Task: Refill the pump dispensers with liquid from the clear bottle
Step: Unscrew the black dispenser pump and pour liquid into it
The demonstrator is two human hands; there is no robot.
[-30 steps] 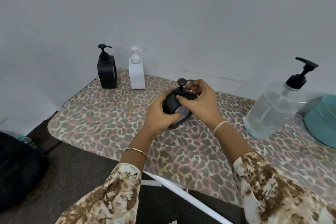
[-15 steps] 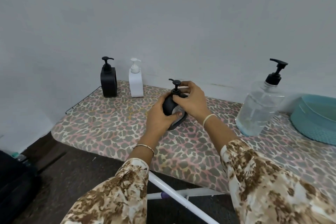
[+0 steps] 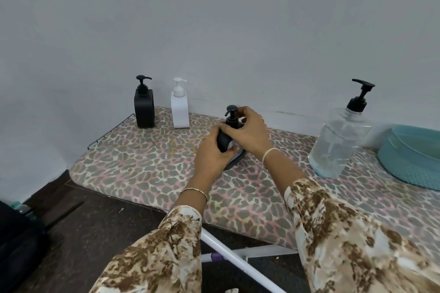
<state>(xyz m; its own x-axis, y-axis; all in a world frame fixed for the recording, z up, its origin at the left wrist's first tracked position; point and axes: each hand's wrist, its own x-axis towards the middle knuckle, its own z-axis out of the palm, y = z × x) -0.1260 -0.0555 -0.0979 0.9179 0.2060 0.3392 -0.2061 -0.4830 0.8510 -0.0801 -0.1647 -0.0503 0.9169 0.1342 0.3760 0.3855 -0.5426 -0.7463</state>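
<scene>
A small black pump dispenser [image 3: 230, 123] stands in the middle of the leopard-print board [image 3: 142, 162]. My left hand [image 3: 212, 154] wraps its body from the left. My right hand [image 3: 250, 131] grips its neck and collar just below the pump head. A large clear bottle [image 3: 338, 145] with a black pump, partly filled with clear liquid, stands to the right, apart from both hands. At the back left a square black dispenser [image 3: 144, 104] and a white dispenser [image 3: 180, 106] stand side by side against the wall.
A teal basin [image 3: 409, 159] sits at the far right, beside the clear bottle. The board's rounded left end has a wire rack edge [image 3: 109, 129]. White metal legs [image 3: 238, 259] show below the board. A dark bag [image 3: 14, 233] lies on the floor at the left.
The view has lifted and pulled back, so everything sits lower in frame. My hands stay on the small black dispenser; my right fingers have shifted around its neck.
</scene>
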